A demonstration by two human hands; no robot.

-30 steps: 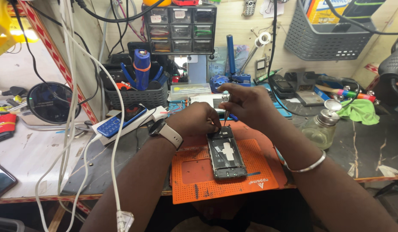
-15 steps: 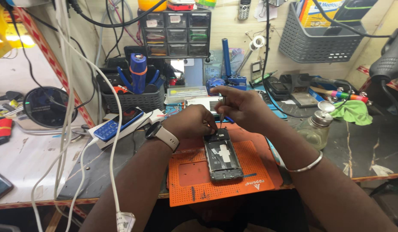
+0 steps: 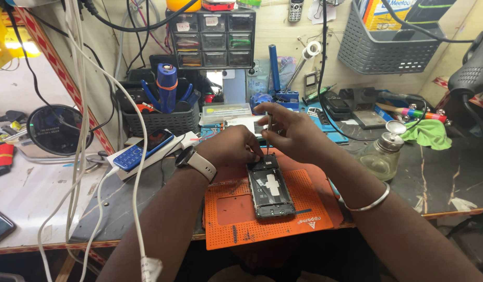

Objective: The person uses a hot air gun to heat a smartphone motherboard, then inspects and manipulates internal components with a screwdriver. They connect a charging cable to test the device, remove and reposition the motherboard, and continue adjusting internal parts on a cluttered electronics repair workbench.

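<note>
Orange mat (image 3: 236,219): it lies at the bottom middle of the frame, under the phone, so the small parts stay on one soft spot.
Opened phone (image 3: 270,189): it lies flat on the mat in the middle, back cover off, insides facing up so the hands can get at them.
Left hand (image 3: 232,147): it rests on the top end of the phone, fingers curled and pressed down, and this seems to keep the phone from sliding. A white watch is on the wrist.
Right hand (image 3: 292,128): it sits just above the top of the phone, fingers pinched around a thin metal tool (image 3: 269,123) that points down.
Glass bottle (image 3: 379,154): it stands to the right, close to the right arm, easy to reach.
Blue keypad phone (image 3: 143,149): it lies to the left on a white box.
Drawer box (image 3: 212,39): it sits at the upper middle, against the wall.
Hard to see: the tool's tip and the phone's top edge hide behind the fingers. The small parts inside the phone are too tiny to tell.
</note>
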